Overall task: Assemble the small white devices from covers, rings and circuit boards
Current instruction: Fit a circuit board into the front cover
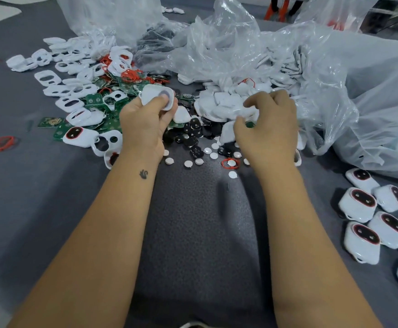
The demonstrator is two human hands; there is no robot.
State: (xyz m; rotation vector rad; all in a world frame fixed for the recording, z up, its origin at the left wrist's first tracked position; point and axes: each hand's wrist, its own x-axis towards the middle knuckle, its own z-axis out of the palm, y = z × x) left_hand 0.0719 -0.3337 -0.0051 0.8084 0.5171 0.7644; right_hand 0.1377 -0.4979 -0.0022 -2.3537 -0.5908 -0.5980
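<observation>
My left hand (146,119) grips a white device shell (157,97), thumb pressed on its face beside a round grey opening. My right hand (267,124) has its fingers curled into the heap of white covers (224,102), and a small dark green piece (250,124) shows at its thumb. Green circuit boards (98,100) and red rings (130,75) lie mixed with open white covers (51,78) at the left. Black oval pads (193,136) and small white discs (188,163) are scattered between my hands.
Clear plastic bags (335,79) spill white parts over the back and right of the grey table (39,209). Several assembled white devices (363,235) with red-rimmed dark faces lie at the right front. One loose red ring (4,143) sits far left.
</observation>
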